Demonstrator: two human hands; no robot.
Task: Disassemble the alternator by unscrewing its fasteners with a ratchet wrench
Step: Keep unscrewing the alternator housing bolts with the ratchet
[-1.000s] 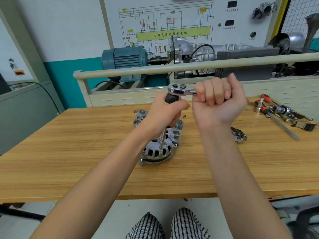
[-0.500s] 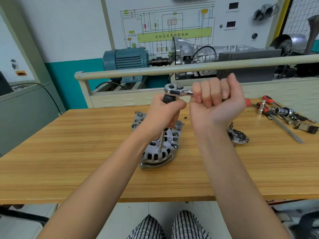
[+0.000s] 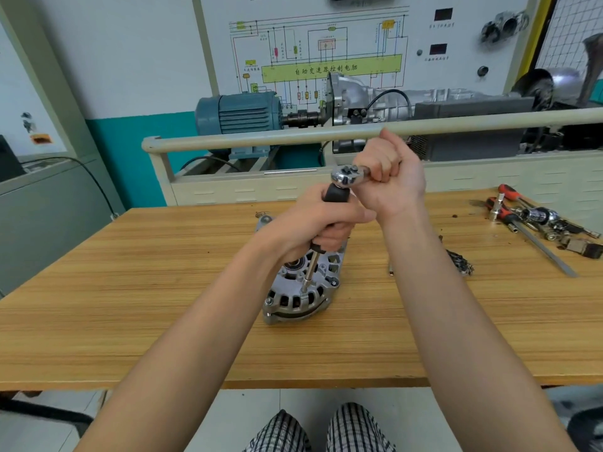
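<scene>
One wooden table [image 3: 163, 321], teal-white wall [image 3: 130, 76], wiring-diagram panel [image 3: 326, 44] behind.

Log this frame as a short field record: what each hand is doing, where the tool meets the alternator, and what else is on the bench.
left hand: grips the black extension handle
right hand: grips the ratchet wrench handle
tool contact: extension shaft runs down to a fastener on the alternator
alternator: lying on the wooden table
bench right side: loose tools and a small dark part
</scene>
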